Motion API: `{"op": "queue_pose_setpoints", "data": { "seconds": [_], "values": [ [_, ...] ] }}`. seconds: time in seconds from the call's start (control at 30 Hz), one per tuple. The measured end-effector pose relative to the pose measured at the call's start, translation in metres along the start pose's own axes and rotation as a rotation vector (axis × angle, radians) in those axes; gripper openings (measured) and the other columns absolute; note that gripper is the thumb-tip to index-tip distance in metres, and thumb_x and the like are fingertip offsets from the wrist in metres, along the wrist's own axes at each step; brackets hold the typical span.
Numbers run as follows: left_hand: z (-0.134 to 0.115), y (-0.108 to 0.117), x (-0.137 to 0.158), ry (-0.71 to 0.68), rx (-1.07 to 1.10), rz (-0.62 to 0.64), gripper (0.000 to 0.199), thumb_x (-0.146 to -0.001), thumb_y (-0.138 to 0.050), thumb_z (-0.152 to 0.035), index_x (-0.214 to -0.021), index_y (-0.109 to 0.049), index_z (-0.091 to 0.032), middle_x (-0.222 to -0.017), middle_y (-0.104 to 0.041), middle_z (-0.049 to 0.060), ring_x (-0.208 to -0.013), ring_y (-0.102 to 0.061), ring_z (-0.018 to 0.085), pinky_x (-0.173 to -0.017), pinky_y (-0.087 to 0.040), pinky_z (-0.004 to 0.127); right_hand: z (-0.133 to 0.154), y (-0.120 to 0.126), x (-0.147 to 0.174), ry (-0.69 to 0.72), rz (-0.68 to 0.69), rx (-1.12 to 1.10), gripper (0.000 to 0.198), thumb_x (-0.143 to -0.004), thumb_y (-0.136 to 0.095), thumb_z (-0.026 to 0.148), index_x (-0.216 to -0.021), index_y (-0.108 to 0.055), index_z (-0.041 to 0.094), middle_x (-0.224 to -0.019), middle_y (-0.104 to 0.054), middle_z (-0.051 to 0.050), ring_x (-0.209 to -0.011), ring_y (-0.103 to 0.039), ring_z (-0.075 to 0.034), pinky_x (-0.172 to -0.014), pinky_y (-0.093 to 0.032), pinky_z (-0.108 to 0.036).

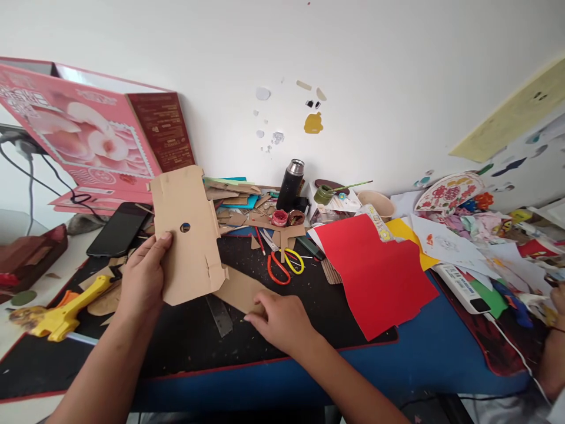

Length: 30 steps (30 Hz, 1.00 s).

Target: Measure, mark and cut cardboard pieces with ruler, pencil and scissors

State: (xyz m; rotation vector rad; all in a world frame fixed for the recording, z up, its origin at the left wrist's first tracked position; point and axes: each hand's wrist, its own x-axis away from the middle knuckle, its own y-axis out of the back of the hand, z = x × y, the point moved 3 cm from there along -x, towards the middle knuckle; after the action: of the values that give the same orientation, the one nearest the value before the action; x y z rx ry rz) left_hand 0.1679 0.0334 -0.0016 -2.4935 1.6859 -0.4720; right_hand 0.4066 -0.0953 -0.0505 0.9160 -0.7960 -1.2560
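My left hand [145, 274] grips a tan cardboard panel [185, 259] by its left edge, holding it raised and tilted. The panel has a small round hole and notched tabs along its right side. My right hand [280, 321] is closed on the right end of a flat cardboard strip [241, 288], thumb and fingers pinching it. The strip's left end passes behind the panel. Under the strip a dark ruler-like piece [219, 316] lies on the black mat [176, 353]. Scissors [279, 269] with red and yellow handles rest beyond my right hand.
A yellow glue gun [66, 315] and a phone [119, 229] lie at left, below a pink box [97, 129]. Paint jars [279, 218], a black flask [291, 185] and cardboard scraps stand at the back. Red paper [379, 271] and a power strip [461, 288] lie right, near another person's arm [554, 353].
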Motion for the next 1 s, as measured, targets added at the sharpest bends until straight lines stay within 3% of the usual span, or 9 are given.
{"op": "queue_pose_setpoints", "data": {
  "seconds": [0.13,0.23,0.33,0.53,0.63,0.83,1.0],
  "values": [
    [-0.001,0.004,-0.001,-0.007,0.026,0.005,0.035,-0.070,-0.092,-0.035,-0.099,-0.081,-0.018,-0.086,-0.085,0.002,-0.078,-0.080,0.024,-0.067,-0.064,0.027,-0.008,0.005,-0.022,-0.152,-0.079,0.019,0.016,-0.098,-0.077,0.039,-0.099,-0.074,0.023,-0.083,-0.082,-0.002,-0.076,-0.078,-0.024,-0.064,-0.037,-0.028],
    [0.004,0.002,-0.001,0.018,0.040,0.081,0.042,-0.064,-0.096,-0.042,-0.096,-0.081,-0.019,-0.088,-0.085,0.004,-0.085,-0.081,0.028,-0.069,-0.066,0.030,-0.003,0.009,-0.033,-0.138,-0.110,-0.009,0.014,-0.102,-0.071,0.037,-0.101,-0.075,0.023,-0.081,-0.082,-0.003,-0.075,-0.077,-0.023,-0.064,-0.037,-0.029],
    [0.011,0.001,-0.002,0.043,0.038,0.126,0.050,-0.061,-0.097,-0.052,-0.095,-0.079,-0.020,-0.090,-0.085,0.005,-0.086,-0.081,0.029,-0.067,-0.065,0.030,0.018,0.003,-0.037,-0.068,-0.063,-0.029,0.026,-0.102,-0.070,0.049,-0.107,-0.077,0.024,-0.077,-0.081,-0.004,-0.073,-0.077,-0.025,-0.065,-0.041,-0.031],
    [0.016,0.002,-0.003,0.030,-0.011,0.237,0.056,-0.069,-0.089,-0.062,-0.104,-0.078,-0.020,-0.099,-0.084,0.007,-0.088,-0.080,0.029,-0.071,-0.063,0.032,0.061,-0.019,-0.047,0.019,0.131,0.102,0.048,-0.096,-0.075,0.062,-0.113,-0.078,0.017,-0.093,-0.084,-0.014,-0.084,-0.080,-0.033,-0.072,-0.051,-0.036],
    [0.017,0.003,-0.004,0.049,0.002,0.216,0.058,-0.069,-0.088,-0.063,-0.107,-0.077,-0.020,-0.100,-0.084,0.007,-0.088,-0.079,0.029,-0.070,-0.062,0.032,0.070,-0.022,-0.053,-0.011,0.155,0.095,0.044,-0.095,-0.079,0.055,-0.115,-0.079,0.016,-0.094,-0.085,-0.015,-0.087,-0.081,-0.034,-0.074,-0.052,-0.037],
    [0.022,0.007,-0.005,0.052,-0.001,0.190,0.053,-0.073,-0.086,-0.063,-0.105,-0.078,-0.021,-0.098,-0.084,0.006,-0.084,-0.078,0.027,-0.064,-0.056,0.028,0.073,-0.027,-0.049,-0.056,0.211,0.058,0.021,-0.100,-0.075,0.040,-0.098,-0.084,0.021,-0.090,-0.085,-0.010,-0.086,-0.082,-0.032,-0.075,-0.052,-0.037],
    [0.024,0.007,-0.002,0.058,0.003,0.233,0.054,-0.075,-0.086,-0.065,-0.107,-0.079,-0.021,-0.096,-0.084,0.006,-0.082,-0.077,0.026,-0.066,-0.056,0.028,0.068,-0.020,-0.048,-0.072,0.181,0.087,0.031,-0.097,-0.079,0.043,-0.114,-0.083,0.017,-0.098,-0.085,-0.015,-0.092,-0.081,-0.037,-0.078,-0.054,-0.040]
  ]
}}
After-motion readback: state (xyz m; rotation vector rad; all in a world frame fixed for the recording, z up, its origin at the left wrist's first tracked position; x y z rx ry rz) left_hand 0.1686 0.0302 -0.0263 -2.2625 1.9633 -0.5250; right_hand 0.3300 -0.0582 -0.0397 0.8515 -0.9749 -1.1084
